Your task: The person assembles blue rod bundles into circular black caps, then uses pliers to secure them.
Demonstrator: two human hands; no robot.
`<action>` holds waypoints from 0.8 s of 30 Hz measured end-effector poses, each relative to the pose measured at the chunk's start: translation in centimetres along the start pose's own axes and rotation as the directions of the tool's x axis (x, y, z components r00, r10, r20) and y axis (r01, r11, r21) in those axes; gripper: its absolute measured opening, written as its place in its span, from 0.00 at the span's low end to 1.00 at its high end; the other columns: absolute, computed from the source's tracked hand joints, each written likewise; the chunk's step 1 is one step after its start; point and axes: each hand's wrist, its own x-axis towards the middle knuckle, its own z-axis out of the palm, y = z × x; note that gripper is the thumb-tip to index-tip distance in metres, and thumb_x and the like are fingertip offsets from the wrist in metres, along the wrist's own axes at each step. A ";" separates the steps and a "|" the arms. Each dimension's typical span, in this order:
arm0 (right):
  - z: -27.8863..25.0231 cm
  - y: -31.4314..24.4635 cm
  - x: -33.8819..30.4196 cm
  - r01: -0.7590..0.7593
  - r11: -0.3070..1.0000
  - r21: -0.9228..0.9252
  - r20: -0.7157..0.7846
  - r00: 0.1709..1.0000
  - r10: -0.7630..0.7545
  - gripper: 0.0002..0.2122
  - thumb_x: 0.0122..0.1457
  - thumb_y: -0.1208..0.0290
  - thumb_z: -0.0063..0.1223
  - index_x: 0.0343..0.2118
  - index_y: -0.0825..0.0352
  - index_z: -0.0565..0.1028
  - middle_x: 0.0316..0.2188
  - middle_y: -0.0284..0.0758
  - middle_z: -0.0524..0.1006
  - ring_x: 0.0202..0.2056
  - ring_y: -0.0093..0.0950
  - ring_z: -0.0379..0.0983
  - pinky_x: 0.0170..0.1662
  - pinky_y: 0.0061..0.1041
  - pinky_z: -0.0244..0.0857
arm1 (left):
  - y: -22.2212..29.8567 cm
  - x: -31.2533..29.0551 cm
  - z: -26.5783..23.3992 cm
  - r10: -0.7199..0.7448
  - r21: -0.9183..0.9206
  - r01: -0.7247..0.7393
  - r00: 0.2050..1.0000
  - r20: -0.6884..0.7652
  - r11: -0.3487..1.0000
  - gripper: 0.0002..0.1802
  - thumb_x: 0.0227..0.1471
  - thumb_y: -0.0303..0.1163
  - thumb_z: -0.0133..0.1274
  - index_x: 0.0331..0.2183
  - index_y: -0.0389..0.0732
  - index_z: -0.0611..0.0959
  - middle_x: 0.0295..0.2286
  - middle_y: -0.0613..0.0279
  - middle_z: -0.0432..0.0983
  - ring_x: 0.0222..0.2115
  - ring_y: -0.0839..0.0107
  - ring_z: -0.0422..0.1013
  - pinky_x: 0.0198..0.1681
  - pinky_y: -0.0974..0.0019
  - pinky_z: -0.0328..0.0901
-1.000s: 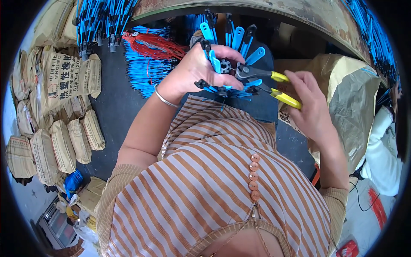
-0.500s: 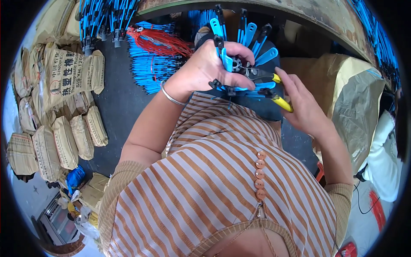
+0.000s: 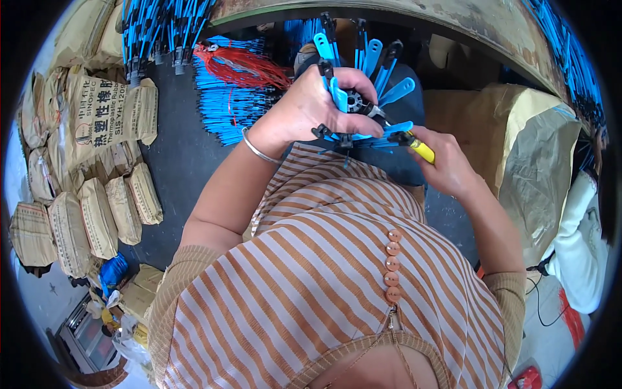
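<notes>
My left hand (image 3: 301,107) is wrapped round a black hub (image 3: 354,102), its thumb and fingers curled about the hub's sides. Blue flat-ended arms (image 3: 397,91) with black fittings fan out from this piece. My right hand (image 3: 444,159) grips pliers with yellow handles (image 3: 423,151), closed round them. Their jaws reach to the hub beside my left thumb; the tips are hard to make out. One handle shows, while the other is mostly covered by my fingers.
A red string bundle (image 3: 243,65) lies on piled blue sticks (image 3: 227,107). Blue-and-black bundles (image 3: 165,29) hang at upper left. A curved wooden edge (image 3: 505,26) runs beyond my hands. Brown sacks (image 3: 97,214) stand left; a cardboard box (image 3: 463,120) is at right.
My right hand has moved left and closed the plier handles together. The jaws are now nearer the hub. My left hand and the blue-armed piece have shifted slightly.
</notes>
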 end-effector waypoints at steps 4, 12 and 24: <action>-3.0 -1.7 -0.3 0.014 0.994 -0.109 0.020 1.000 -0.012 0.17 0.43 0.83 0.49 0.40 0.73 0.71 0.28 0.50 0.74 0.32 0.47 0.71 0.37 0.35 0.65 | 0.1 0.2 -0.1 0.012 -0.005 -0.011 0.999 0.044 1.000 0.18 0.30 0.34 0.68 0.26 0.38 0.79 0.21 0.64 0.74 0.23 0.74 0.69 0.28 0.72 0.63; -4.1 -4.7 0.9 -0.005 0.898 -0.439 0.092 0.994 0.051 0.16 0.42 0.82 0.47 0.39 0.72 0.72 0.26 0.50 0.74 0.30 0.48 0.70 0.34 0.37 0.65 | 0.1 -0.3 -1.1 -0.028 -0.027 0.032 0.990 0.136 0.999 0.17 0.32 0.30 0.66 0.29 0.37 0.80 0.24 0.62 0.75 0.26 0.74 0.70 0.31 0.72 0.64; -8.5 -9.0 -4.4 -0.141 0.988 0.061 -0.409 0.900 0.154 0.11 0.53 0.69 0.51 0.36 0.70 0.72 0.17 0.25 0.66 0.21 0.14 0.60 0.23 0.17 0.56 | 12.5 -0.8 -6.4 0.054 0.130 -0.015 0.953 -0.300 0.991 0.16 0.32 0.31 0.64 0.27 0.34 0.78 0.25 0.62 0.75 0.25 0.74 0.71 0.31 0.70 0.67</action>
